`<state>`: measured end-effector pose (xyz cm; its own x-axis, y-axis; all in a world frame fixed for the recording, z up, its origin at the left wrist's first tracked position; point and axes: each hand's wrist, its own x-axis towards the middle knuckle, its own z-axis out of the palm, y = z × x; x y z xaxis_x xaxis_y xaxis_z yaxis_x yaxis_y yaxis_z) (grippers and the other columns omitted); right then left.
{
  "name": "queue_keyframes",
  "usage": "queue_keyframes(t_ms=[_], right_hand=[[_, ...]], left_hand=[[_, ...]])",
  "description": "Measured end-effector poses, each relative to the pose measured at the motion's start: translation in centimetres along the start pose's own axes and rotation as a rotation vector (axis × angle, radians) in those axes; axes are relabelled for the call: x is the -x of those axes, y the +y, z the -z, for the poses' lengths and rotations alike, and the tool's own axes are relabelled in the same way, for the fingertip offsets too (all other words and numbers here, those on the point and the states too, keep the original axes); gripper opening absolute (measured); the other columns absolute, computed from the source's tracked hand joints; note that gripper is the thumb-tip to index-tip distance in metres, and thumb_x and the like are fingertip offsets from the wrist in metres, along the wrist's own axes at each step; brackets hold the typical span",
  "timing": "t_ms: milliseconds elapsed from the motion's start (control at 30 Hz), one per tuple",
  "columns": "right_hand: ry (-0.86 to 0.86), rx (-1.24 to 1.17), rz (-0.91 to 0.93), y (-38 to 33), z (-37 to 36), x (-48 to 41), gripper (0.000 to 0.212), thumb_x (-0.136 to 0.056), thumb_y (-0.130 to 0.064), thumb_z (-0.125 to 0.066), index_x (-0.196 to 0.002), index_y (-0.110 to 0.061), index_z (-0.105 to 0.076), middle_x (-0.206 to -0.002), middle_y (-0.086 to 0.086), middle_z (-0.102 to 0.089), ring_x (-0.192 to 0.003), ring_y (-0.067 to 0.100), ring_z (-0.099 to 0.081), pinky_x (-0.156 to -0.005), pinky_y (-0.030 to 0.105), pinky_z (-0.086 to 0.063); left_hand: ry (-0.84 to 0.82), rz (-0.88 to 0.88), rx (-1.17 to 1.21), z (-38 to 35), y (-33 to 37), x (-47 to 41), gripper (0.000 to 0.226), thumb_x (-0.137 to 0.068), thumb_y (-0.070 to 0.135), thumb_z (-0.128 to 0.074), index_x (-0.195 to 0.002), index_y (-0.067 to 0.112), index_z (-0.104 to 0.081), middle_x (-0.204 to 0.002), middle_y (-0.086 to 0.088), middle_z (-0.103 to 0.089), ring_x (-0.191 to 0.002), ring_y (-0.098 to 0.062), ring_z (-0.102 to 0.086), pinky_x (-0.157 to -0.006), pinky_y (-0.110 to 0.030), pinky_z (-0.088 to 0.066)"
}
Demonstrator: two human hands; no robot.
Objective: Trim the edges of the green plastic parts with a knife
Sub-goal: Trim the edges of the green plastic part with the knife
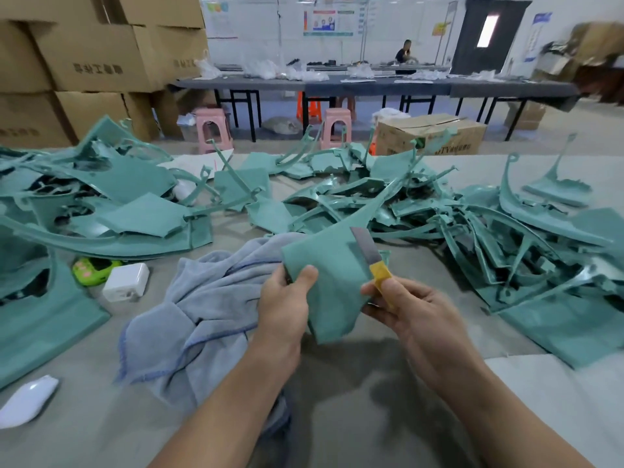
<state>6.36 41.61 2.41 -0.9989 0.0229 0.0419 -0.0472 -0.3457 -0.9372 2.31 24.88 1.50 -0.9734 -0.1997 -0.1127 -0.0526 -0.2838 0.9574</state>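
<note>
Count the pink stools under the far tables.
2. One pink stool stands left, beside the boxes; the other stands nearer the middle, left of an open carton. An orange stool stands behind them; others may be hidden.

The green plastic part (pixel 332 265) looked matt; across it lay the knife (pixel 371 256), dull grey metal blade, yellow handle. Beside it, soft blue-grey cloth (pixel 202 298) lay rumpled.

Single head view — looks forward and down, close over table (pixel 337 417), room beyond.
</note>
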Motion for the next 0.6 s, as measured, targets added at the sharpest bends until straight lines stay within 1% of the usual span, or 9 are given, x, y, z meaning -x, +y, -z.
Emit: queue_keyframes(t_ms=[100,133,200,267,300,367,433,533,600], right_hand=[[0.056,0.105,0.097,-0.2,1.0,-1.0,0.025,-0.082,-0.027,-0.064,-0.077,-0.011,-0.083,-0.089,0.011,-0.078,-0.085,0.020,-0.074,-0.078,0.029,-0.061],[0.047,0.167,0.141,-0.5,1.4,-1.2,0.023,-0.084,-0.026,-0.064,-0.077,-0.013,-0.083,-0.087,0.010,-0.078,-0.082,0.017,-0.072,-0.076,0.027,-0.060],[-0.002,0.272,0.200,-1.1,2.0,-1.7,0.023,-0.089,-0.018,-0.064,-0.077,-0.016,-0.083,-0.083,0.008,-0.077,-0.077,0.015,-0.068,-0.073,0.025,-0.057],[-0.060,0.334,0.186,-1.4,2.5,-1.7,0.022,-0.089,-0.018,-0.065,-0.076,-0.015,-0.082,-0.082,0.008,-0.076,-0.077,0.016,-0.065,-0.074,0.027,-0.054],[-0.103,0.345,0.144,-1.3,2.5,-1.6,0.021,-0.087,-0.023,-0.066,-0.076,-0.014,-0.082,-0.082,0.008,-0.076,-0.079,0.017,-0.065,-0.076,0.027,-0.053],[-0.173,0.307,0.024,-0.9,2.2,-1.0,0.024,-0.082,-0.032,-0.068,-0.078,-0.013,-0.082,-0.085,0.008,-0.076,-0.081,0.018,-0.067,-0.076,0.026,-0.054],[-0.149,0.192,-0.031,-0.8,1.7,-0.7,0.027,-0.082,-0.035,-0.067,-0.080,-0.012,-0.082,-0.092,0.008,-0.076,-0.085,0.019,-0.069,-0.077,0.027,-0.056],[-0.035,0.071,0.054,-1.5,2.3,-1.0,0.026,-0.086,-0.030,-0.064,-0.080,-0.011,-0.080,-0.110,0.010,-0.077,-0.103,0.025,-0.068,-0.090,0.039,-0.050],[-0.025,0.136,0.088,-1.9,3.1,-1.0,0.028,-0.087,-0.032,-0.061,-0.080,-0.012,-0.080,-0.098,0.013,-0.077,-0.091,0.029,-0.061,-0.082,0.038,-0.046]], left_hand=[[-0.038,-0.131,-0.131,0.6,0.3,0.0,0.049,-0.077,-0.006,-0.077,-0.107,0.031,-0.065,-0.095,0.012,-0.075,-0.082,-0.006,-0.070,-0.067,-0.023,-0.055],[-0.051,-0.190,-0.216,0.9,0.5,-0.1,0.059,-0.072,-0.004,-0.079,-0.110,0.037,-0.062,-0.094,0.019,-0.072,-0.080,0.000,-0.068,-0.064,-0.017,-0.052],[-0.116,-0.259,-0.372,1.4,0.9,-0.4,0.058,-0.066,0.008,-0.080,-0.108,0.044,-0.063,-0.098,0.029,-0.070,-0.089,0.008,-0.066,-0.071,-0.011,-0.051],[-0.194,-0.223,-0.453,1.7,1.2,-0.5,0.047,-0.066,0.022,-0.077,-0.107,0.044,-0.067,-0.101,0.018,-0.075,-0.099,-0.002,-0.069,-0.083,-0.022,-0.055],[-0.200,-0.178,-0.442,1.7,1.3,-0.4,0.039,-0.071,0.029,-0.077,-0.107,0.041,-0.069,-0.098,0.010,-0.077,-0.096,-0.011,-0.071,-0.082,-0.029,-0.057],[-0.144,-0.160,-0.466,1.5,1.0,-0.3,0.008,-0.091,0.031,-0.070,-0.098,0.032,-0.073,-0.086,0.006,-0.077,-0.086,-0.018,-0.073,-0.074,-0.030,-0.058],[-0.071,-0.109,-0.463,1.3,0.5,-0.4,0.019,-0.101,0.026,-0.059,-0.089,0.021,-0.073,-0.083,0.005,-0.078,-0.087,-0.023,-0.073,-0.076,-0.034,-0.058],[0.020,-0.006,-0.374,1.7,0.4,-1.5,0.026,-0.103,0.024,-0.055,-0.088,0.010,-0.071,-0.088,-0.007,-0.078,-0.090,-0.032,-0.073,-0.084,-0.049,-0.059],[0.060,0.035,-0.260,2.3,0.5,-2.5,0.028,-0.104,0.023,-0.052,-0.087,0.009,-0.070,-0.085,-0.008,-0.078,-0.081,-0.030,-0.074,-0.069,-0.041,-0.061]])
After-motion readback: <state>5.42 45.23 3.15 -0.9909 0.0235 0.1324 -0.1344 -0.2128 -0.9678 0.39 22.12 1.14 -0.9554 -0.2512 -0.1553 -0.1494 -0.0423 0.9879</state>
